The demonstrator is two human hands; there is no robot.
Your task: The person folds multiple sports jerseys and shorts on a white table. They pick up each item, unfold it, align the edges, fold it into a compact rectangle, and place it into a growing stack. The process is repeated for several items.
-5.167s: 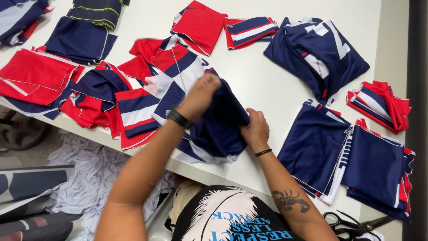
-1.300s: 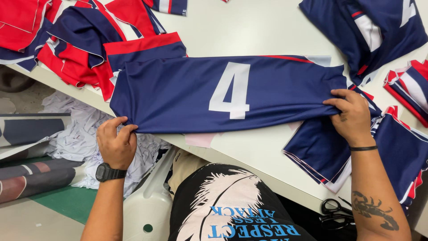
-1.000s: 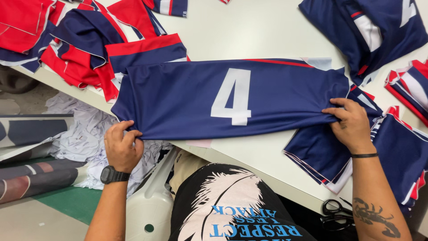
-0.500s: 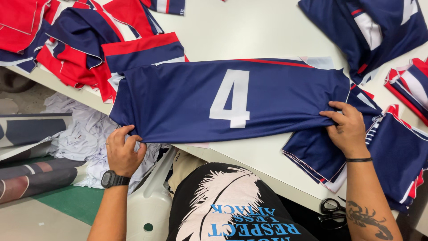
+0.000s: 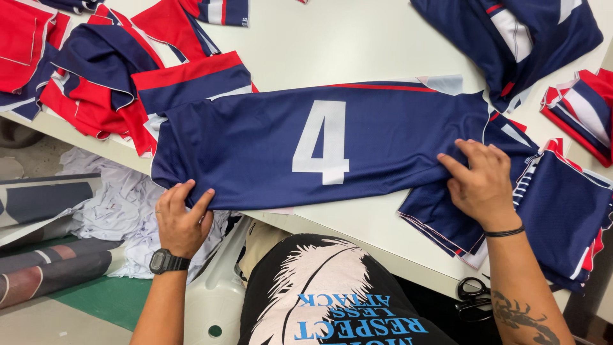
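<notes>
Pinching the jersey (image 5: 306, 150) corner off the surface (image 5: 357, 45) edge, the left hand (image 5: 184, 217) risked dragging it floorward, since the spread right hand (image 5: 480, 182) only pressed its other end.

Light: we see bright, even light from above on the table (image 5: 357, 45).
Shadows: we find only soft, thin ones under the jersey (image 5: 268, 147) edge and the hands.
Glare: none we can see; the white tabletop stays readable.
Focus: sharp throughout, cloth weave included.
Edges: we notice slight wide-angle bending.
</notes>
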